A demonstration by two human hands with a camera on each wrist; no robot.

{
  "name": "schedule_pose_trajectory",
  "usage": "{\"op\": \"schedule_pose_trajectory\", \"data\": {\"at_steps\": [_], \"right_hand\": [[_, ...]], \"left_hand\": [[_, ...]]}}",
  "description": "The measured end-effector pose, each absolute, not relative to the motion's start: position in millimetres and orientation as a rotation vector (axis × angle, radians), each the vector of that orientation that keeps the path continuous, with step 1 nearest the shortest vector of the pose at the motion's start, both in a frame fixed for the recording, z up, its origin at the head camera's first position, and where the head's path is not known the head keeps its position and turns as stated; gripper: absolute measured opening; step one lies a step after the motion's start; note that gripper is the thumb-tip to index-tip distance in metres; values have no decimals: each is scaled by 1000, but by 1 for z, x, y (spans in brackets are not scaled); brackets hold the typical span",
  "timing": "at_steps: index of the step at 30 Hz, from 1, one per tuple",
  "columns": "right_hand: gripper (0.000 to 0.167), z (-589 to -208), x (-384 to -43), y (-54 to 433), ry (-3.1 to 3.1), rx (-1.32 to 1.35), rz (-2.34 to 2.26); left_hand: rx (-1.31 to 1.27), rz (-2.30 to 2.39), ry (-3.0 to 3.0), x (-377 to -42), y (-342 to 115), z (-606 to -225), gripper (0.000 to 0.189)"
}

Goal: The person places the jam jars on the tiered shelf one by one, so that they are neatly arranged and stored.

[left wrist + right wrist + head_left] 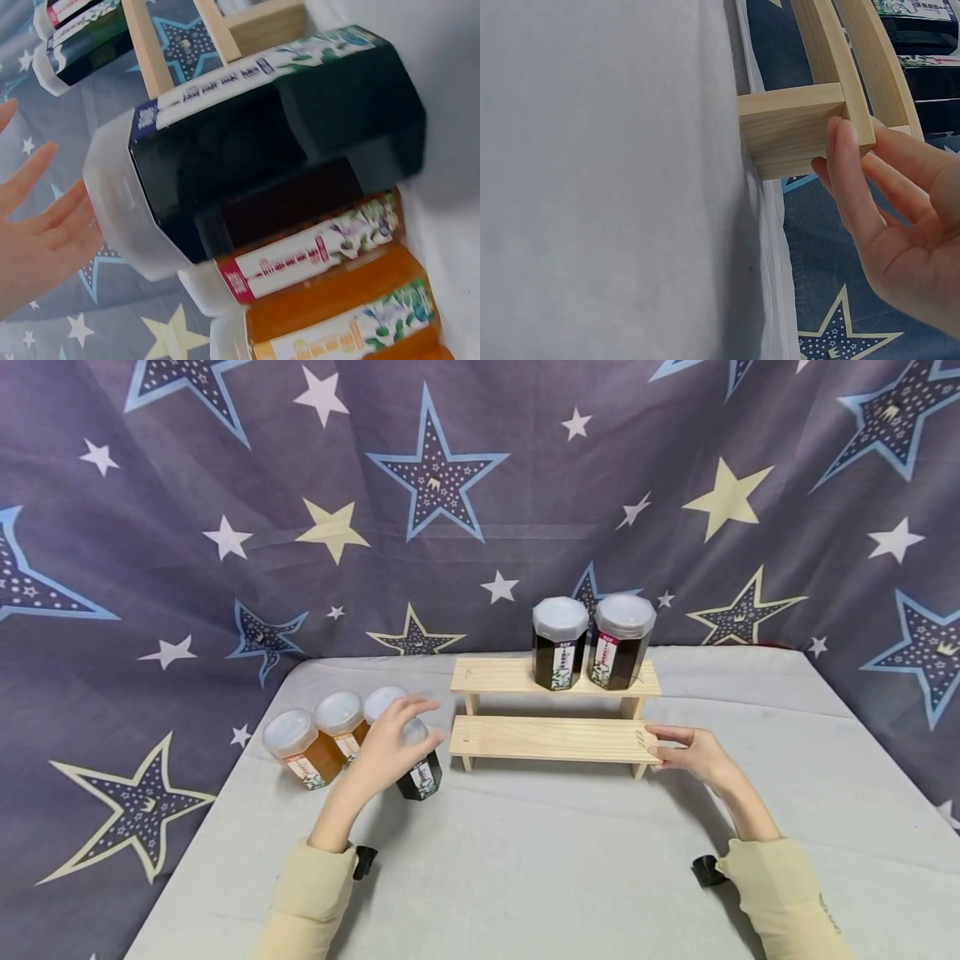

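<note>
My left hand [384,745] is at the lid of a dark jar [422,779] with a translucent white cap, which stands on the table left of a two-step wooden shelf [547,737]. In the left wrist view its fingers [64,217] are spread and fairly straight by the cap [124,199], not curled round it. My right hand [697,754] pinches the right end of the lower step. The right wrist view has the thumb and fingers about that wooden end [859,131]. On the upper step stand two dark jars [562,660], side by side.
Left of the dark jar are an amber jar [303,752], a second amber jar [347,731] and another white-capped jar [381,700], partly hidden by my left hand. A pale cloth [525,860] covers the table. Behind it hangs a star-patterned curtain [517,552].
</note>
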State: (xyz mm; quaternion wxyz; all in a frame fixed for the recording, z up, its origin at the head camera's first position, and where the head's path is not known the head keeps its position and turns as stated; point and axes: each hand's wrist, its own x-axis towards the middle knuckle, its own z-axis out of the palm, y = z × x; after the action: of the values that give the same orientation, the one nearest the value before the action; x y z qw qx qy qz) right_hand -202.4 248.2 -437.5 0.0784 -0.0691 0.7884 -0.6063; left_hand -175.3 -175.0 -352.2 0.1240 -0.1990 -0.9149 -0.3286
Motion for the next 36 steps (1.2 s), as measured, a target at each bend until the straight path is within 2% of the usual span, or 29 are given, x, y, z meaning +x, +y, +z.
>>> {"op": "schedule_pose_trajectory", "data": {"at_steps": [11,36], "right_hand": [[47,-438,-201,248,2322,-223,-1843],[48,-437,-201,250,2326,-209,-1813]], "left_hand": [[-550,-840,-2738,-163,-191,-358,54],[-477,-745,-2724,-157,-212,-381,48]]}}
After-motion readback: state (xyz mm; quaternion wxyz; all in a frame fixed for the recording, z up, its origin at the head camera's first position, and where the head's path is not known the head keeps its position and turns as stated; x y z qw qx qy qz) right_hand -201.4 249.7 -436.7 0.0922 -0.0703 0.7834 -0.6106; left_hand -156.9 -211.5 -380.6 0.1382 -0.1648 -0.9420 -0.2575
